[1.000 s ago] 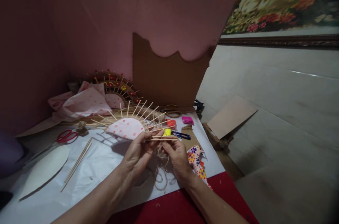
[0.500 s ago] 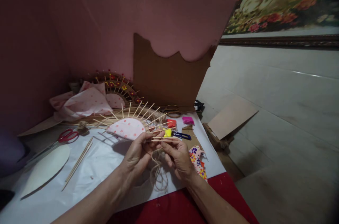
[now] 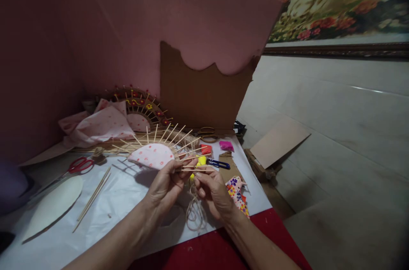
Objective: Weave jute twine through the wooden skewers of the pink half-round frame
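Observation:
My left hand (image 3: 168,182) grips the lower right end of a half-round fan piece (image 3: 151,156), covered in white cloth with pink dots. Thin wooden sticks (image 3: 169,133) fan out from its curved edge. At the sticks on the right end, my right hand (image 3: 212,189) pinches a strand of jute twine (image 3: 194,212), whose loose loops dangle between both hands. How the twine runs around the sticks is hidden by the fingers. Beyond the hands lie blue thread snips (image 3: 218,163) and a yellow packet (image 3: 201,160).
Red-handled scissors (image 3: 81,165), loose sticks (image 3: 92,199) and a pale oval card (image 3: 54,206) lie on the left. A decorated fan (image 3: 148,106) and dotted cloth (image 3: 100,123) are behind. Flowered fabric (image 3: 237,195) sits right, near a pink packet (image 3: 226,145). Cut cardboard (image 3: 204,95) stands at the back.
My right hand has shifted slightly, and the hanging twine loops have swung a little to the right. The fan piece stays in my left hand.

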Tool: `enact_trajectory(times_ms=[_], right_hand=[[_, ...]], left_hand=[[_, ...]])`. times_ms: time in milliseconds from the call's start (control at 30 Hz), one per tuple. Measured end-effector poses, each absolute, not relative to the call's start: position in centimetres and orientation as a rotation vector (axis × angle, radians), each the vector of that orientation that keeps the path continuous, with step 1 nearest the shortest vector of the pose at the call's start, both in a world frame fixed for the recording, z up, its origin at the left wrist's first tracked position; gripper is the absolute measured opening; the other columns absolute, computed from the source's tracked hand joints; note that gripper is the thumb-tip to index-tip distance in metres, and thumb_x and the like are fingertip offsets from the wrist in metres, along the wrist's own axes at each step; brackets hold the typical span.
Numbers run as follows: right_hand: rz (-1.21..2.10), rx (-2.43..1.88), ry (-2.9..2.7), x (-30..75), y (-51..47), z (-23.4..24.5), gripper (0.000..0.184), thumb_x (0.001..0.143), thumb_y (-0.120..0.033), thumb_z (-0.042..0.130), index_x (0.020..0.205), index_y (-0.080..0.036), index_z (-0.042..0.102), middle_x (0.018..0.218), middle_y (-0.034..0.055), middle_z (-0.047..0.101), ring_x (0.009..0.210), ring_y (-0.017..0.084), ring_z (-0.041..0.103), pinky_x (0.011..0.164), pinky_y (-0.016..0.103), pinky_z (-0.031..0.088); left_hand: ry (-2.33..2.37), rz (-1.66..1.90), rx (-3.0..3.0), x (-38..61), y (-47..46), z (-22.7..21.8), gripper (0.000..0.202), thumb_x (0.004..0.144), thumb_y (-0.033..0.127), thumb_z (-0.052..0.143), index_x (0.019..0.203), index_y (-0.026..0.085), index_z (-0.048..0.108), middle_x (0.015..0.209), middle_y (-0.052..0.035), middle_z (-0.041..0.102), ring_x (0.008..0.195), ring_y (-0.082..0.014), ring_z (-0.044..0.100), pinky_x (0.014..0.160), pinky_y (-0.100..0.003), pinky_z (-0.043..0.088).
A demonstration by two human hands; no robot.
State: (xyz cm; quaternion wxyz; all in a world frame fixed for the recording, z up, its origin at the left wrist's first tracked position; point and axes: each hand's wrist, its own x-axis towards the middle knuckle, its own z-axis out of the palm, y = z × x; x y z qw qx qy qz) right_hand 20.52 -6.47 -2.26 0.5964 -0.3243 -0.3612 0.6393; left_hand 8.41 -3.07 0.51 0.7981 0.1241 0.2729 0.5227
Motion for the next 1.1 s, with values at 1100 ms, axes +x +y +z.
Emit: enact_trajectory(times_ms=[1100], right_hand=[[0.953,-0.858,-1.147,21.0,-7.1,-2.3,0.007,0.076,-0.024,0.062,0.078,-0.021,0.068,0.063,-0.0026,0.052,0.056,0.01,0.04,0.054,0.023,0.035]], left_hand=[[0.552,0.975,0.221,8.3,-3.6,1.5,0.018,0.072,-0.002,0.044,0.071,0.005,0.06,0.083,-0.0189,0.07,0.082,-0.0244,0.068,0.078,-0.031,0.055]])
